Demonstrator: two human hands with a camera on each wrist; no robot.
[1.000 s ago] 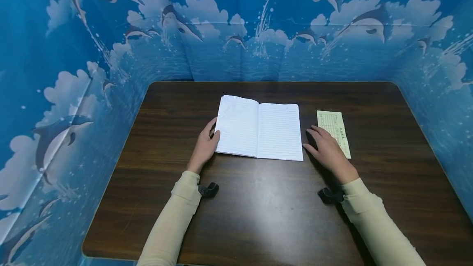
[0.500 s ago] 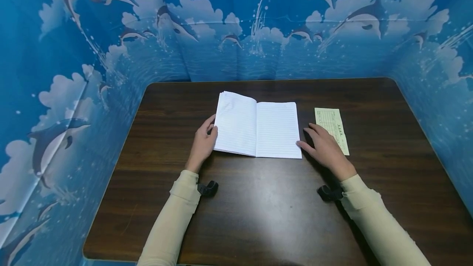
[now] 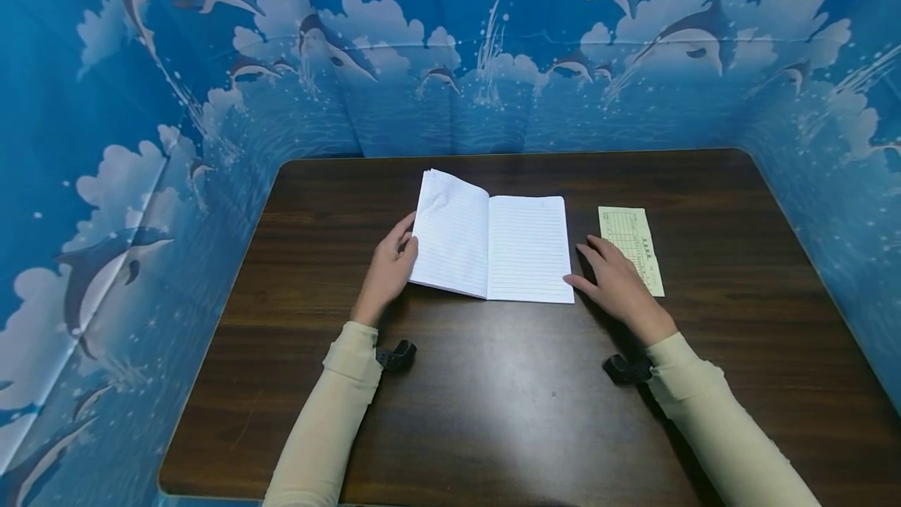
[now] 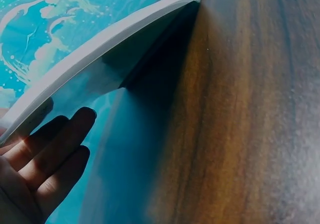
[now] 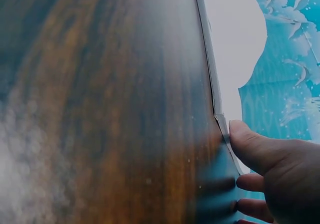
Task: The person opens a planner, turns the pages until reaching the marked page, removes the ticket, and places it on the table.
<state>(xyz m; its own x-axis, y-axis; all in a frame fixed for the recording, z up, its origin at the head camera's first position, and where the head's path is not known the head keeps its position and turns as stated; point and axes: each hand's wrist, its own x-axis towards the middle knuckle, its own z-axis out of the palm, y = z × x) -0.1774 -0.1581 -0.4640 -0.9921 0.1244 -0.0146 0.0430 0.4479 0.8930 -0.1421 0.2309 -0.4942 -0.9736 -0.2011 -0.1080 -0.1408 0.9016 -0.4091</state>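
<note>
An open notebook (image 3: 531,249) with lined white pages lies on the dark wooden table. Its left half is raised off the tabletop. My left hand (image 3: 385,271) holds that half by its outer edge, thumb on top. In the left wrist view several fingers (image 4: 62,156) of this hand reach beneath the lifted cover, above its shadow. At the lower right corner, the thumb of my right hand (image 3: 619,286) touches the page's edge, also seen in the right wrist view on the notebook (image 5: 227,49). The other right fingers lie loosely spread beside the notebook.
A pale green printed slip (image 3: 633,245) lies right of the notebook, partly covered by my right hand. The brown table (image 3: 493,397) is bordered by a blue dolphin-print curtain (image 3: 422,116). Black straps with cameras sit on both wrists.
The left half of the notebook has risen slightly, with my left hand moving up along with it. My right thumb has come onto the right page's edge. The view has shifted a little.
</note>
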